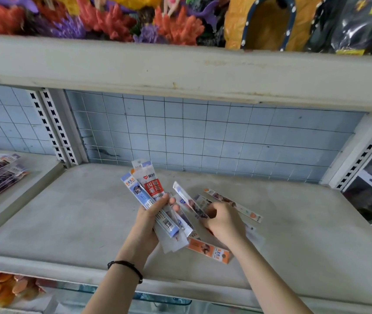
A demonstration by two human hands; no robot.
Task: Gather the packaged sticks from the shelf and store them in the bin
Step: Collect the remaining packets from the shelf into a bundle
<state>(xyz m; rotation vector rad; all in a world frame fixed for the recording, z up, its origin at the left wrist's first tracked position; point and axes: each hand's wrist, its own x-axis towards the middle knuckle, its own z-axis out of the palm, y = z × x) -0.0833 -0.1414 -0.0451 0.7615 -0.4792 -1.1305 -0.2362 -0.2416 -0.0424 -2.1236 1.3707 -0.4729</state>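
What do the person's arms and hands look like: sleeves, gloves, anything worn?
No gloves and no rings visible on the left hand or the right hand. No sleeves in view on either arm. The only thing worn is a thin dark cord bracelet around the left wrist.

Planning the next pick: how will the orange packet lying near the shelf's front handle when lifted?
The orange packet looks thin and long, so probably light and a bit bendy. Its glossy wrapper may slip. Lying flat on the shelf, it should not roll.
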